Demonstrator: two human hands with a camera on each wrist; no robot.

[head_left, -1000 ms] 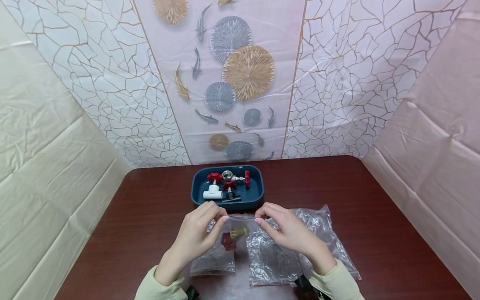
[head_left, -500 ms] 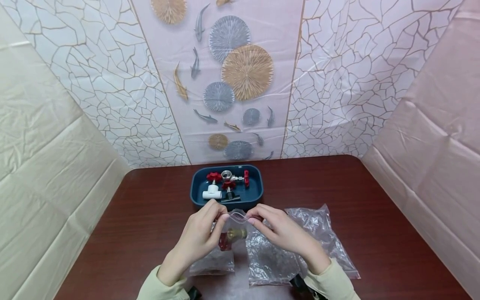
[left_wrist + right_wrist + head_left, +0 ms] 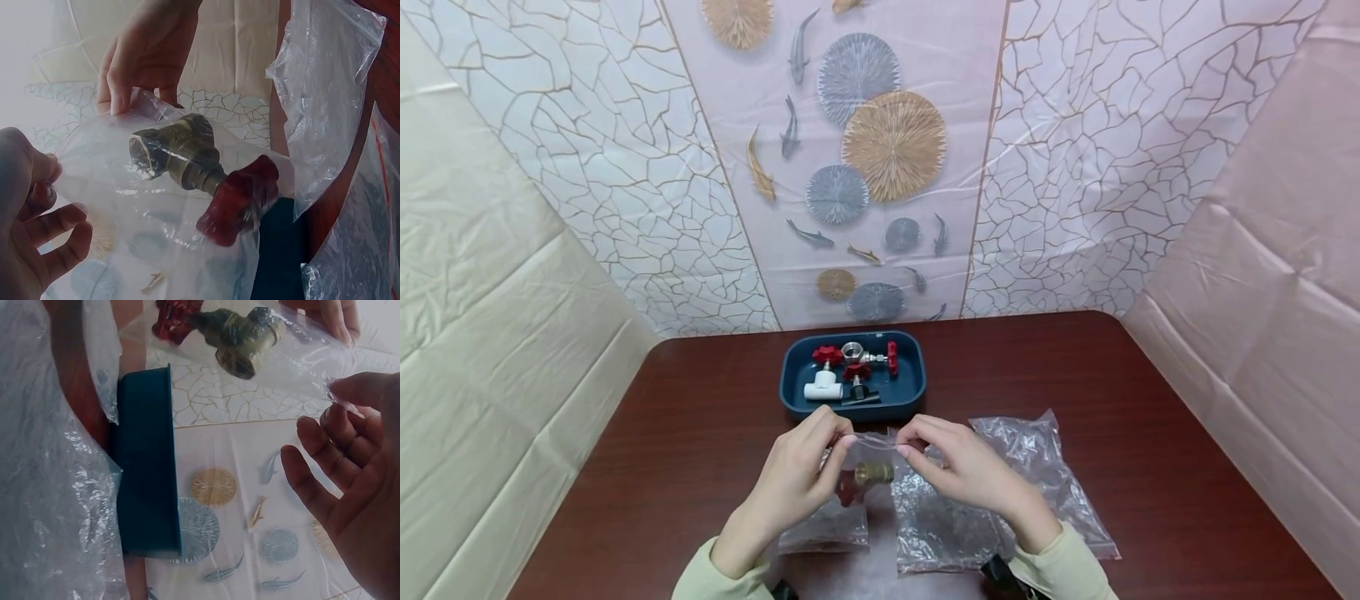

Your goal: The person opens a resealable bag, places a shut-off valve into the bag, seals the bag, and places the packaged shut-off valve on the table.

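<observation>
Currently in hand: a clear, thin plastic bag, raised just below the centre of the head view.
Left hand: pinches one end of the bag's upper edge.
Right hand: pinches the other end between thumb and finger.
Valve inside: a brass-coloured metal body with a red handwheel, lying tilted within the film.
Likely handling: the film looks soft, slippery and easily creased; the valve is probably stiff and heavy for its wrapper, so its body seems the surest hold, the bag's corners the weaker one.
Tray: dark blue, rounded-rectangular, beyond the hands, bearing red-wheeled valves in white, silver and black.
Surface: glossy reddish-brown table, crinkled clear bags lying at lower centre and lower right.
Room: patterned backdrop at top centre, creased pale fabric along both sides.
</observation>
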